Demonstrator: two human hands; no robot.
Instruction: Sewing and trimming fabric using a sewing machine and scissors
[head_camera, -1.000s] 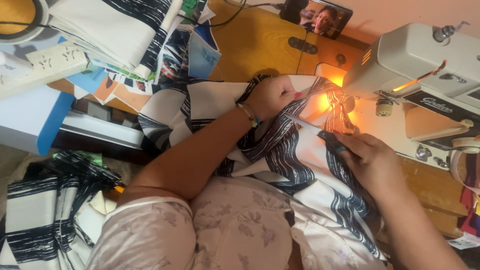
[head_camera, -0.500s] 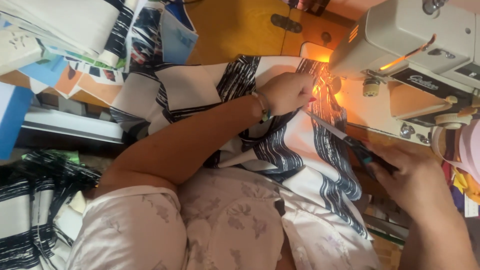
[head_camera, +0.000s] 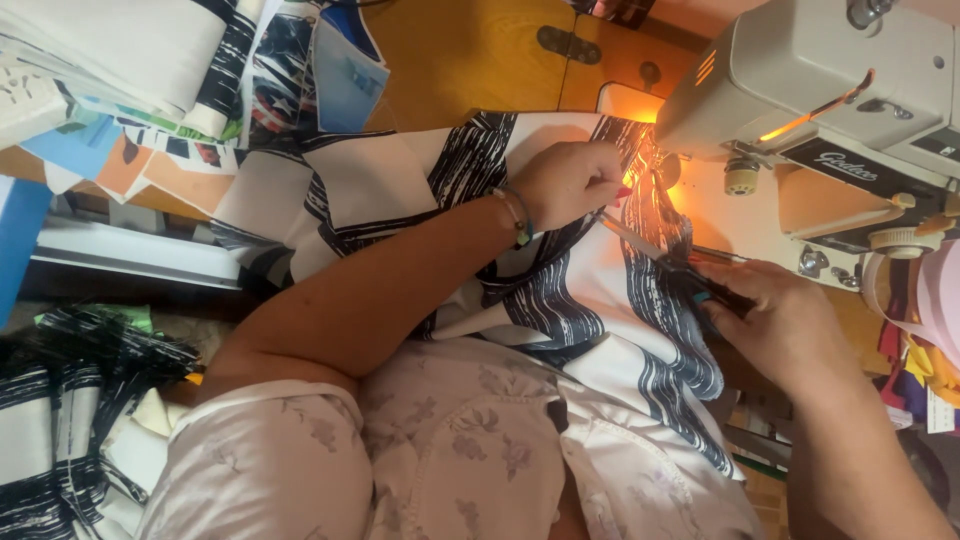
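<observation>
A white cloth with dark blue brush stripes (head_camera: 590, 290) lies across my lap and runs up under the head of a cream sewing machine (head_camera: 830, 80). My left hand (head_camera: 570, 180), with a bracelet at the wrist, pinches the cloth close to the lit needle area. My right hand (head_camera: 780, 320) grips a pair of scissors (head_camera: 660, 255) with dark handles. Their blades point toward my left hand's fingertips, just over the cloth.
The machine sits on a wooden table (head_camera: 470, 60). More folded striped cloth and paper pieces (head_camera: 180, 80) are stacked at the upper left. A heap of striped fabric (head_camera: 70, 420) lies low on the left. Coloured scraps (head_camera: 925, 370) hang at the right edge.
My left hand has stayed pinched on the cloth by the needle. My right hand has drawn away to the right while the scissor tips reach toward the left fingers. The view has shifted.
</observation>
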